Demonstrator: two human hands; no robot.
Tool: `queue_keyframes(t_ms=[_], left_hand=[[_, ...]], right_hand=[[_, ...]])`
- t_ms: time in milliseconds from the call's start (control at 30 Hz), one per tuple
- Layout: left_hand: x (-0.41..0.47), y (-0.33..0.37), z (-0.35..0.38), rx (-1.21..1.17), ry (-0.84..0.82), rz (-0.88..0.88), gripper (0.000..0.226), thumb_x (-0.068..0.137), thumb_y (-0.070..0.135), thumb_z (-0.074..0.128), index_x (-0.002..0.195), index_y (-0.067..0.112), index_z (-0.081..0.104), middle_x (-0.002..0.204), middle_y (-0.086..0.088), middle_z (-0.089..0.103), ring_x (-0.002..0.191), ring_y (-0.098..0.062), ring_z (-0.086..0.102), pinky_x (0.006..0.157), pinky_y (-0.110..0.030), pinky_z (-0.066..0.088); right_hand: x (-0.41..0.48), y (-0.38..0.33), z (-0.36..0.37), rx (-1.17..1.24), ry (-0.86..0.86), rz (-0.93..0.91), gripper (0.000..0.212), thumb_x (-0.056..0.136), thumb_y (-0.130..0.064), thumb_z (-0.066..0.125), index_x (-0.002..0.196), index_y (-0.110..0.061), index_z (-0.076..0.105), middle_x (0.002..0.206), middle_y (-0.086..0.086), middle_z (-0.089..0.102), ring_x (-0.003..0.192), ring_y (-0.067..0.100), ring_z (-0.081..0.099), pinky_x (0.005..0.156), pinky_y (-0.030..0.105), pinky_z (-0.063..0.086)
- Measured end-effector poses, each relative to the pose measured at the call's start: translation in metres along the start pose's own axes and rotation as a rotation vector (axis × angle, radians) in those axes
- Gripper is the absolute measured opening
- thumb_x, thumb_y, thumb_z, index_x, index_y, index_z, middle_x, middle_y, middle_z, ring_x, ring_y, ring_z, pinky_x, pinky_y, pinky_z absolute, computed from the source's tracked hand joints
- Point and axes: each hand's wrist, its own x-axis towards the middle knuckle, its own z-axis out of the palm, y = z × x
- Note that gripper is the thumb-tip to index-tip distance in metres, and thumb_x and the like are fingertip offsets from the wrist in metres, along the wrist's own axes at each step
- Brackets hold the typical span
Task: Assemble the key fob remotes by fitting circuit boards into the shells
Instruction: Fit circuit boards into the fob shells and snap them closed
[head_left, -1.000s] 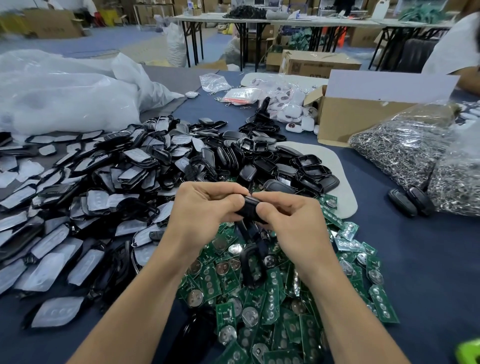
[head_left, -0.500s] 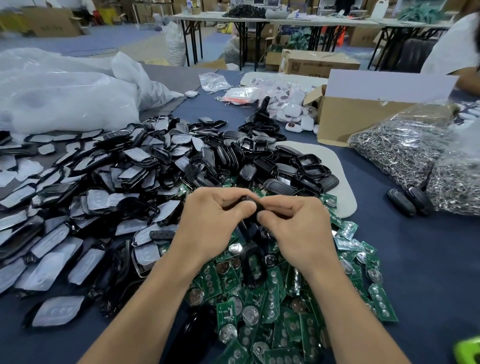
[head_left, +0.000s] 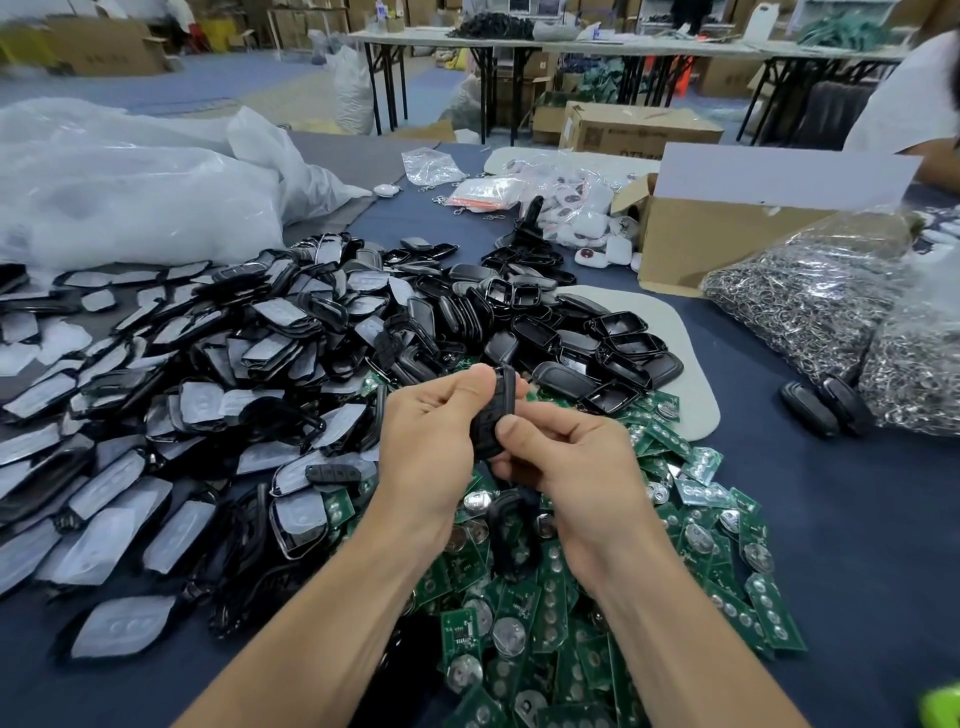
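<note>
Both of my hands hold one black key fob shell (head_left: 493, 415) upright above the parts. My left hand (head_left: 434, 441) grips its left side with curled fingers and thumb at the top. My right hand (head_left: 566, 462) pinches its lower right edge, thumb on the front. Under my hands lies a heap of green circuit boards (head_left: 561, 613) with round silver battery clips. A wide pile of black shells with film-covered fronts (head_left: 208, 389) spreads to the left. Open black shell halves (head_left: 613, 348) lie behind my hands on a white mat (head_left: 691, 384).
Two closed black fobs (head_left: 826, 405) lie on the blue table at right, beside clear bags of metal key rings (head_left: 810, 306). A cardboard box (head_left: 727, 228) and white fobs (head_left: 587, 228) sit behind. Big plastic bags (head_left: 130, 187) fill the far left. A person in white is at far right.
The shell was held level between both hands; now it stands upright, my left hand has risen slightly and my right hand has slid down to its lower edge.
</note>
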Motion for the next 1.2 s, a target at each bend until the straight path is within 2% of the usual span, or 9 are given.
queue_keyframes(t_ms=[133, 300, 500, 567, 633, 700, 900, 1033, 1200], left_hand=[[0.001, -0.001, -0.001, 0.095, -0.086, -0.006, 0.045, 0.109, 0.039, 0.049, 0.088, 0.023, 0.086, 0.094, -0.004, 0.082, 0.090, -0.018, 0.078, 0.075, -0.023, 0.061], [0.006, 0.001, -0.008, 0.090, -0.036, 0.052, 0.053, 0.092, 0.064, 0.042, 0.112, 0.028, 0.075, 0.108, 0.010, 0.081, 0.104, -0.008, 0.076, 0.086, -0.016, 0.058], [0.011, 0.003, -0.013, 0.161, 0.132, 0.081, 0.021, 0.107, 0.025, 0.059, 0.105, 0.026, 0.080, 0.095, 0.008, 0.082, 0.095, -0.008, 0.077, 0.091, -0.027, 0.058], [0.013, 0.001, -0.014, 0.232, 0.173, 0.102, 0.022, 0.104, 0.018, 0.062, 0.101, 0.030, 0.080, 0.092, 0.012, 0.081, 0.090, -0.007, 0.077, 0.092, -0.032, 0.059], [0.013, -0.002, -0.014, 0.312, 0.183, 0.127, 0.026, 0.101, 0.015, 0.064, 0.098, 0.034, 0.080, 0.089, 0.017, 0.080, 0.082, -0.020, 0.077, 0.083, -0.034, 0.061], [0.012, -0.004, -0.013, 0.381, 0.161, 0.147, 0.028, 0.100, 0.015, 0.065, 0.094, 0.039, 0.079, 0.088, 0.023, 0.079, 0.086, -0.037, 0.073, 0.068, -0.028, 0.055], [0.009, -0.007, -0.010, 0.628, 0.079, 0.205, 0.030, 0.100, 0.019, 0.069, 0.092, 0.046, 0.077, 0.081, 0.031, 0.075, 0.069, -0.022, 0.073, 0.059, -0.028, 0.060], [0.009, -0.013, -0.010, 0.735, 0.045, 0.225, 0.029, 0.098, 0.013, 0.066, 0.104, 0.037, 0.081, 0.080, 0.029, 0.075, 0.037, -0.003, 0.048, 0.038, -0.014, 0.039], [0.004, -0.009, -0.013, 0.773, -0.251, 0.277, 0.061, 0.083, 0.007, 0.076, 0.132, 0.042, 0.070, 0.112, 0.030, 0.074, 0.106, 0.018, 0.064, 0.100, -0.008, 0.047]], right_hand=[[0.006, -0.006, -0.010, -0.105, 0.022, -0.028, 0.017, 0.087, 0.000, 0.077, 0.094, -0.014, 0.084, 0.087, 0.014, 0.080, 0.068, 0.016, 0.068, 0.064, 0.022, 0.057], [0.016, -0.022, -0.047, 0.640, 0.187, -0.012, 0.036, 0.075, -0.028, 0.078, 0.105, -0.009, 0.079, 0.111, 0.008, 0.079, 0.094, 0.015, 0.077, 0.073, 0.024, 0.061], [0.024, -0.013, -0.049, -0.357, 0.489, -0.229, 0.024, 0.089, -0.004, 0.075, 0.098, -0.026, 0.080, 0.085, -0.014, 0.079, 0.062, 0.003, 0.063, 0.061, 0.024, 0.054], [0.024, -0.004, -0.048, -0.785, 0.399, -0.305, 0.044, 0.093, -0.009, 0.065, 0.127, -0.037, 0.070, 0.113, -0.021, 0.070, 0.087, 0.004, 0.064, 0.087, 0.033, 0.056], [0.027, 0.005, -0.048, -1.082, 0.210, -0.250, 0.069, 0.097, -0.007, 0.056, 0.157, -0.036, 0.039, 0.150, -0.004, 0.048, 0.142, 0.019, 0.041, 0.121, 0.043, 0.031], [0.032, 0.009, -0.046, -1.267, 0.071, -0.220, 0.072, 0.099, -0.007, 0.047, 0.164, -0.029, 0.023, 0.168, 0.001, 0.029, 0.157, 0.022, 0.016, 0.130, 0.044, 0.009], [0.034, 0.011, -0.045, -1.351, 0.112, -0.291, 0.061, 0.097, -0.011, 0.050, 0.157, -0.021, 0.040, 0.134, 0.002, 0.044, 0.125, 0.021, 0.034, 0.123, 0.044, 0.020], [0.033, 0.006, -0.044, -1.260, 0.169, -0.353, 0.039, 0.092, -0.009, 0.060, 0.124, -0.030, 0.059, 0.115, -0.011, 0.040, 0.103, 0.005, 0.026, 0.120, 0.042, 0.026], [0.032, 0.006, -0.041, -1.194, 0.160, -0.338, 0.036, 0.092, -0.013, 0.068, 0.119, -0.032, 0.055, 0.105, -0.011, 0.051, 0.101, 0.011, 0.040, 0.126, 0.040, 0.015]])
